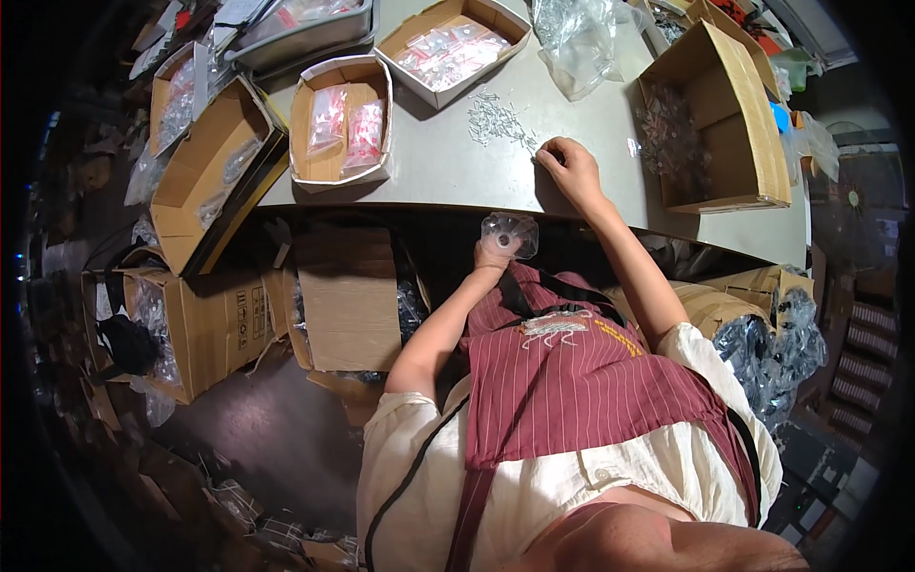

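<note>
My left hand (490, 257) is just off the table's front edge, its fingers wrapped round a clear plastic funnel (519, 232) with a round hole in its middle. Over the tabletop, my right hand (574, 173) has its thumb and fingertips pinched together beside the near right end of a loose scatter of small silvery screws (494, 118). Whatever lies between those fingertips is too small to make out.
Open cardboard trays (298, 162) (434, 92) with small bags of parts stand at the far left. A clear plastic bag (577, 43) lies at the back. On the right is a large cardboard box (734, 124); more boxes (351, 305) sit below the table.
</note>
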A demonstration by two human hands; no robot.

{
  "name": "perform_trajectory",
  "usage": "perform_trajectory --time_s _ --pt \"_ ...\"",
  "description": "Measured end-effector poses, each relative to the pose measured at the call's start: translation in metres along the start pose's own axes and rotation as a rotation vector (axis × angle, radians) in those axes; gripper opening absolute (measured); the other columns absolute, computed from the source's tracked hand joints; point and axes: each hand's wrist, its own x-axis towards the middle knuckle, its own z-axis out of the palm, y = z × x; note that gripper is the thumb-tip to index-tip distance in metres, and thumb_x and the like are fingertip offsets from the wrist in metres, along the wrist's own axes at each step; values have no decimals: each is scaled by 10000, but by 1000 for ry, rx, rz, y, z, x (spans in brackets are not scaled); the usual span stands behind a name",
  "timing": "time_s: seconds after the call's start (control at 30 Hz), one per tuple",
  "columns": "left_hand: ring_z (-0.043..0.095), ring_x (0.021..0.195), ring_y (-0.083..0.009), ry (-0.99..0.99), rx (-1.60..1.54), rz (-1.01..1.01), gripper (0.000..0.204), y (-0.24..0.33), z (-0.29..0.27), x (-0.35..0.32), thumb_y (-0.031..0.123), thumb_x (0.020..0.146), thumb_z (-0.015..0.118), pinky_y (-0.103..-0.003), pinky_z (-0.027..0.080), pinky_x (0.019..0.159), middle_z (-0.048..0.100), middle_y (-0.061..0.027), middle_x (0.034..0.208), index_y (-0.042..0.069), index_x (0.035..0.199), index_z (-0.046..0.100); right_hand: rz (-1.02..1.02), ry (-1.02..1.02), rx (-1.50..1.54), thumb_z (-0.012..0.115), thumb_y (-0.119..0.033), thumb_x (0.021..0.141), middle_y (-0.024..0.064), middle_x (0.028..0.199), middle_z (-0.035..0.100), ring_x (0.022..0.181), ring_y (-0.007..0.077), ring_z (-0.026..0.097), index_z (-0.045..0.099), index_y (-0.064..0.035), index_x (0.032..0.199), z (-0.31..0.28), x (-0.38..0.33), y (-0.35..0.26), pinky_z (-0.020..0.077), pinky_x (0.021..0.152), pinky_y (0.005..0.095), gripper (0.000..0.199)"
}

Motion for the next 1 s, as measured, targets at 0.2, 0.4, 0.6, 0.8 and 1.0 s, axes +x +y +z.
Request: perform_trajectory --time_s 0.2,0.4,0.6,0.8,1.0 --pt "729 854 -369 -14 35 -48 398 -12 4 5 440 763 786 -445 584 732 747 -175 895 70 907 769 63 -42 -68 733 -287 853 157 909 710 889 345 671 731 -45 898 3 4 -4 524 770 441 246" --pt "726 842 -374 -30 -28 -106 398 -21 10 7 438 756 790 -447 583 724 746 -178 894 67 897 763 26 -49 -79 748 -250 867 141 865 718 789 272 690 741 -27 932 1 3 3 526 716 365 232" --pt "733 857 -360 -31 -42 -109 405 -13 7 6 435 763 793 -434 584 729 752 -173 912 60 911 759 24 -70 -22 736 -244 859 144 880 721 818 291 693 749 -38 920 -3 1 2 535 745 382 216" --pt "735 853 -356 -7 -78 -110 421 -20 10 9 445 759 799 -427 585 732 751 -180 902 49 898 763 79 -52 87 719 -262 871 138 883 721 845 298 697 741 -50 934 0 1 4 538 752 386 222" --pt "731 828 -363 -9 -12 -112 428 -19 9 7 460 756 799 -432 581 711 746 -182 874 51 874 764 -8 14 63 702 -241 902 109 934 714 844 291 692 716 -75 981 5 1 -3 537 740 379 184"
